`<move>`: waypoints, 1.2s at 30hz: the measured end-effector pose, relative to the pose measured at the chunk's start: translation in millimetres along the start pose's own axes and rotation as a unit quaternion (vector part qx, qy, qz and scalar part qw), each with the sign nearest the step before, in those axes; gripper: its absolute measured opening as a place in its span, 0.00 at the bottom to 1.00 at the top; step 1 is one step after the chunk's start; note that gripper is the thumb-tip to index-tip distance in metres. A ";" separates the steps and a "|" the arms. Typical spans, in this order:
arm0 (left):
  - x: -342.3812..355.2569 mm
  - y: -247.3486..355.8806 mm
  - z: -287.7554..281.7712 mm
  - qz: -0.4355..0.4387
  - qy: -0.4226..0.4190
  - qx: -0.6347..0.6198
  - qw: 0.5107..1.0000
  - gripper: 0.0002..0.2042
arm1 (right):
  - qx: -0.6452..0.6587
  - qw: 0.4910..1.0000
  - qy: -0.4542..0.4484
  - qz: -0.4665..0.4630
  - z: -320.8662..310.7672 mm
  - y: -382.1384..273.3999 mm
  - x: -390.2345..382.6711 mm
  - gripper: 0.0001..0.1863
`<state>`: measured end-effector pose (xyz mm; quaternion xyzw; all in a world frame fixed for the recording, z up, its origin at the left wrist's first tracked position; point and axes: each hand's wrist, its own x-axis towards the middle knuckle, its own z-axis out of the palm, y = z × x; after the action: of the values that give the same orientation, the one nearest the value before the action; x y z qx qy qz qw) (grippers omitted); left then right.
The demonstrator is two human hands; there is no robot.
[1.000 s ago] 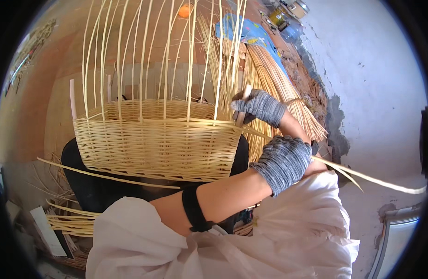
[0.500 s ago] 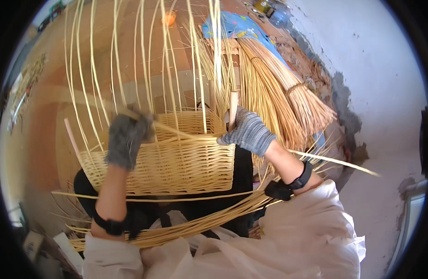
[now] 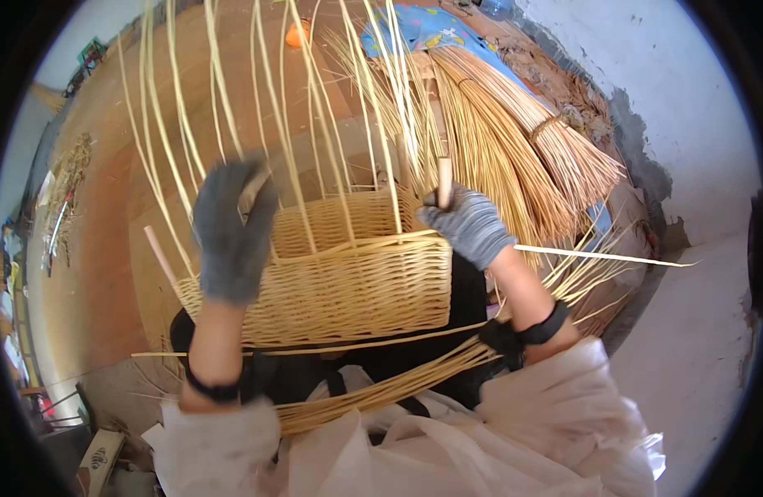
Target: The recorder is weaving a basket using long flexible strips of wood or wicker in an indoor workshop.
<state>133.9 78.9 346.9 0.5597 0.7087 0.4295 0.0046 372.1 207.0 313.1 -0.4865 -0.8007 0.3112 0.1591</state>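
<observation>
A pale woven wicker basket (image 3: 356, 290) rests across my lap, with tall upright willow stakes (image 3: 307, 124) rising from its walls. My right hand (image 3: 474, 228), in a grey striped glove, is closed round the wooden corner post (image 3: 445, 180) at the basket's right end. Over the left part of the near wall is my left hand (image 3: 235, 232), in a grey glove, slightly blurred, its thumb apart from its curved fingers and no held thing visible between them. A light strand runs along the near rim toward my right hand. Another wooden post (image 3: 160, 258) stands at the left corner.
Large bundles of willow rods (image 3: 514, 157) lie at the far right, beside a blue patterned cloth (image 3: 423, 33). Loose rods (image 3: 389, 389) lie across my lap. A white wall (image 3: 679, 124) bounds the right side. An orange object (image 3: 298, 34) sits on the floor ahead.
My left hand has let go of the weaving strand it was pulling across the rim, and its fingers have parted. My right hand keeps its hold on the post. The view has shifted slightly.
</observation>
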 end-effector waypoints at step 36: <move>-148.9 -13.6 -68.2 0.178 -0.142 0.220 0.949 0.16 | 0.209 0.958 -0.007 -0.195 2.1 -22.3 -95.4 0.09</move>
<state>145.5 -81.0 311.0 0.7193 0.6661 0.1733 -0.0947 401.3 115.0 330.7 -0.2744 -0.7982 0.4382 0.3093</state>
